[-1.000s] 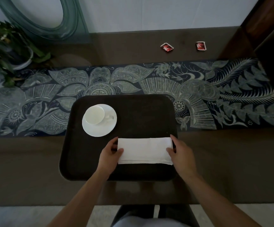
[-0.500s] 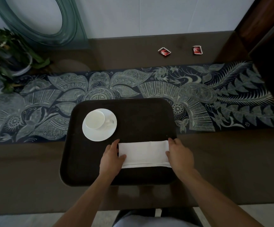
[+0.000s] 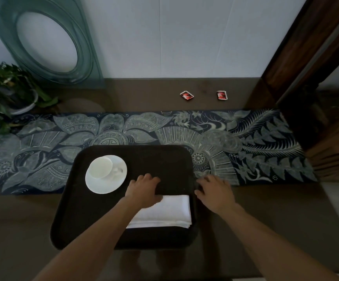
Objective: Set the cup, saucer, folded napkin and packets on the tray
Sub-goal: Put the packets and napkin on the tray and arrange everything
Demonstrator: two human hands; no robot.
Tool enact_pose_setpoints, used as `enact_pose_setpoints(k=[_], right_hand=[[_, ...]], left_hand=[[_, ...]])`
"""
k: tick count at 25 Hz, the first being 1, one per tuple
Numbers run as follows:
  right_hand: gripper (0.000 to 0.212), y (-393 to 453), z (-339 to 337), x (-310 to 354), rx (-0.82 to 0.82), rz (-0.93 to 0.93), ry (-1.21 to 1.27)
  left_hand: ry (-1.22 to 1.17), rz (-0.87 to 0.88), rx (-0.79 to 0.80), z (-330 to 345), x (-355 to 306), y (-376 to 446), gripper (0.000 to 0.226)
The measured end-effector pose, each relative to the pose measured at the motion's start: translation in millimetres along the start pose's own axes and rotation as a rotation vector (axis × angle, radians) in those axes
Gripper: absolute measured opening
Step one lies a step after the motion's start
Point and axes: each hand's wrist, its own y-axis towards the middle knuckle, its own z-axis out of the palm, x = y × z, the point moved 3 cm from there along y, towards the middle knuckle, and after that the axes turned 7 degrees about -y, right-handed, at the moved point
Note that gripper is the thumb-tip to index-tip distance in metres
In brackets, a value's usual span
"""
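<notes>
Napkin (image 3: pixel 168 211) lies on tray (image 3: pixel 73 209), both hands empty above.

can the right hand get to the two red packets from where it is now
Probably yes. The right hand is open and empty at the tray edge, and only flat table runner lies between it and the packets near the wall.

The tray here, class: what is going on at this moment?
A person is laying a dark tray. The cup sits on its saucer at the tray's left, and the folded napkin lies at its right. Both hands, left and right, are empty. The two red packets lie on the table near the wall.
</notes>
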Motion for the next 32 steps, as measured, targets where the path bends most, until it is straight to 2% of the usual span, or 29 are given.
enact_pose_setpoints(k=[6,12,16,24,32], right_hand=[[0.043,20,-36,-95,0.167,-0.013,-0.044],[0.04,39,-52,-181,0.223,-0.066,-0.022],[0.035,55,-62,-217,0.215,-0.101,-0.006],[0.032,111,-64,-243,0.238,-0.109,0.045],[0.025,202,-74,-247,0.24,-0.079,0.148]], left_hand=[[0.022,0.078,0.085,-32,-88,52,0.065],[0.044,0.046,0.14,-46,-170,89,0.063],[0.04,0.018,0.147,-51,-200,109,0.058],[-0.066,-0.042,0.181,-62,-193,155,0.053],[-0.123,-0.076,0.09,-112,-148,238,0.049]])
